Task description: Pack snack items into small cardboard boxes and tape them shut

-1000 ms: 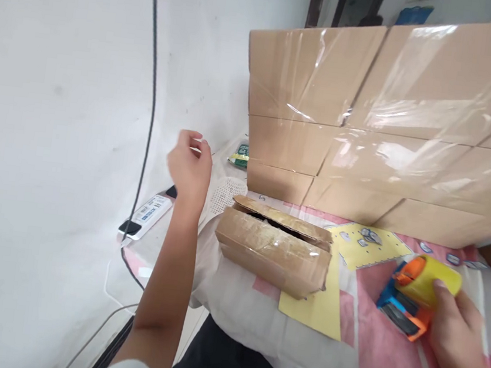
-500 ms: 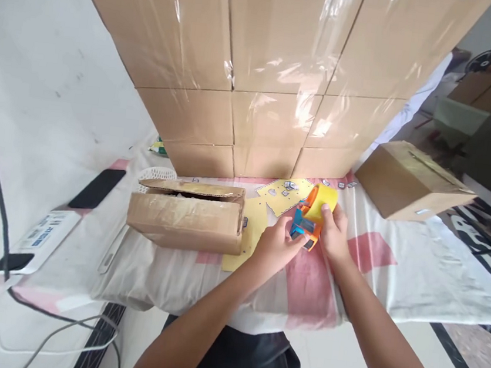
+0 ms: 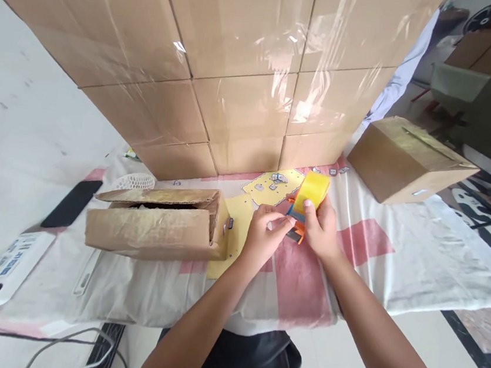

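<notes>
My right hand [image 3: 321,225] grips a tape dispenser [image 3: 295,235] with an orange and blue frame and a wide roll of yellow tape [image 3: 313,193], its thumb pressed on the roll. At the dispenser's blue edge, my left hand [image 3: 266,231] is pinched, thumb against fingertips; what lies between them is too small to make out. Both hands are over the cloth-covered table. Just left of my left hand, a cardboard box [image 3: 151,229] lies with its top flap partly raised. Behind the hands rises a tall panel of taped cardboard [image 3: 245,107].
Yellow patterned sheets [image 3: 237,224] lie under and behind the hands. A second cardboard box [image 3: 407,161] stands at the right. On the left are a black phone [image 3: 72,204], a white basket [image 3: 136,181], a white power strip [image 3: 19,261] and cables [image 3: 72,341]. A person sits far right.
The view has shifted, so the panel and left box look nearer. The dispenser has turned in my right hand, and my left fingers have closed from a looser hold into a pinch.
</notes>
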### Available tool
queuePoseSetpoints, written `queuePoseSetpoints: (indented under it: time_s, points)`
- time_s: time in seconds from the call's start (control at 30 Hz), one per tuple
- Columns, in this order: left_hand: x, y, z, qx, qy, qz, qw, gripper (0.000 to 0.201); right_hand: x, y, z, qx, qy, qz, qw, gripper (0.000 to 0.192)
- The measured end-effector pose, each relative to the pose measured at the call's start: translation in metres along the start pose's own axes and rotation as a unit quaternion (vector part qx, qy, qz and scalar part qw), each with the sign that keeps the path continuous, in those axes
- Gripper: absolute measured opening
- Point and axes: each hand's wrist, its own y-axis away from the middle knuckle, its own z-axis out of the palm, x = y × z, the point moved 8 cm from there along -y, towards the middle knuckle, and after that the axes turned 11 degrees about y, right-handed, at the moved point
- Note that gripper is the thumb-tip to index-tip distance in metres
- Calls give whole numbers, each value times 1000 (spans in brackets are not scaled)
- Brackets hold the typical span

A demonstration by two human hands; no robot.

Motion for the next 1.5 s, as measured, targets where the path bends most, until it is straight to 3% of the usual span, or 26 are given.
queuePoseSetpoints:
  time_s: [0.1,0.2,0.33,0.57,0.73,0.93,1.1,1.27,1.5]
  points:
    - [3,6,2,-41,38,-22,998,13,-3,-2,-1,8,22,-12,1000,34]
    - [-5,14,10,-95,106,-93,986,13,1,-3,-3,22,-3,3,1000,37]
    - [-19,23,12,-93,151,-176,968,20,5,-3,0,12,-25,15,999,36]
    - [-23,20,0,-68,126,-195,970,29,11,-4,1,25,-61,34,997,35]
    - [-13,18,9,-137,95,-127,978,14,9,-4,0,27,-83,30,996,36]
    - [-12,20,7,-119,63,-96,986,8,6,-4,-4,38,-72,28,996,35]
    - [-25,28,13,-118,156,-179,964,22,6,-6,-12,60,-75,26,995,32]
    - [-31,32,14,-87,176,-241,951,38,8,-6,-19,77,-36,30,996,33]
    - [-33,31,14,-116,162,-201,959,23,9,-5,-24,89,1,9,996,34]
